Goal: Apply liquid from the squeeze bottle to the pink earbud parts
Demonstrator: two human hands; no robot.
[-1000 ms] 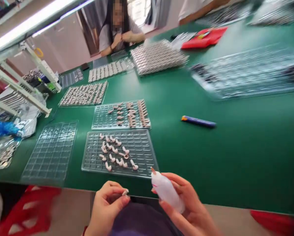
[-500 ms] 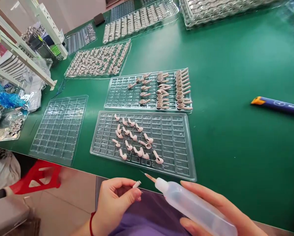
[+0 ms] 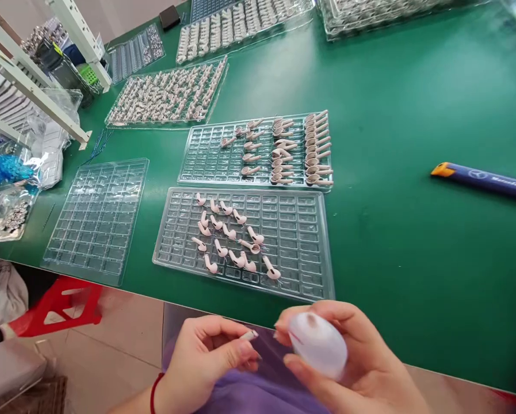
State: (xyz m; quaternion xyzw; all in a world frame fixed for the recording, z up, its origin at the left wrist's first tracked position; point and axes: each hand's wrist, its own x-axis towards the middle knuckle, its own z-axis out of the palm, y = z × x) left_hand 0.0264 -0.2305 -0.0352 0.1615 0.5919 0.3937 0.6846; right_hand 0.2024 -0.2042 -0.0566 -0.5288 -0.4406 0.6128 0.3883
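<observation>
My left hand [image 3: 206,359] pinches a small pale earbud piece [image 3: 249,335] between thumb and forefinger, just below the table edge. My right hand [image 3: 348,359] is wrapped round a white squeeze bottle [image 3: 318,344], whose nozzle points toward the piece, almost touching it. Right in front lies a clear plastic grid tray [image 3: 301,241] with several loose pink earbud shells [image 3: 227,236]. Behind it a second grid tray [image 3: 206,155] holds more shells in rows [image 3: 316,149].
An empty clear grid tray [image 3: 96,218] lies at the left. Fuller trays [image 3: 167,95] sit further back on the green table [image 3: 413,230]. A blue and orange tool [image 3: 482,179] lies at the right. Plastic bags [image 3: 7,172], a white rack [image 3: 37,98] and a red stool [image 3: 57,305] stand left.
The view has dropped from the far side of the table to the near trays. My right hand has turned the bottle so its nozzle swings in toward the piece in my left hand.
</observation>
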